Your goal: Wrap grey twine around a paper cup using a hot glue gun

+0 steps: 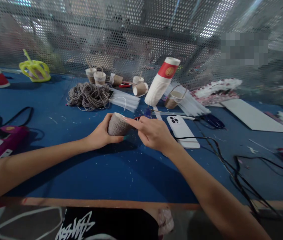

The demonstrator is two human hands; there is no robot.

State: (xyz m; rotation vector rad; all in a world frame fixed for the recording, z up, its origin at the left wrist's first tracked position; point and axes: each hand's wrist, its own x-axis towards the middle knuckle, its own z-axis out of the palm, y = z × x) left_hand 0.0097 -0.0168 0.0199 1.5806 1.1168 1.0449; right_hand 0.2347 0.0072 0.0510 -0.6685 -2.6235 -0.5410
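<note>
Perforated metal screening (131, 36) backs a blue tabletop (121, 176) littered with fine scraps. At far left, a magenta glue gun (15, 141) lies before a yellow basket-shaped ornament (35, 71). Next, a loose hank of grey cord (89, 96). Left hand (101, 132): clasped around a cord-wrapped cup (118, 126), tilted, at centre near the person. Right hand (153, 133): index finger extended to the cup's rim, other fingers curled; whether they grip anything cannot be determined. Beyond it leans a paper-cup stack (155, 88); to the right lie a white smartphone (183, 131) and a white board (255, 115). Step in hand, as judged: pressing or smoothing the wrapping at the rim. Further rim work would call for a firm left grip and light fingertip pressure.
</note>
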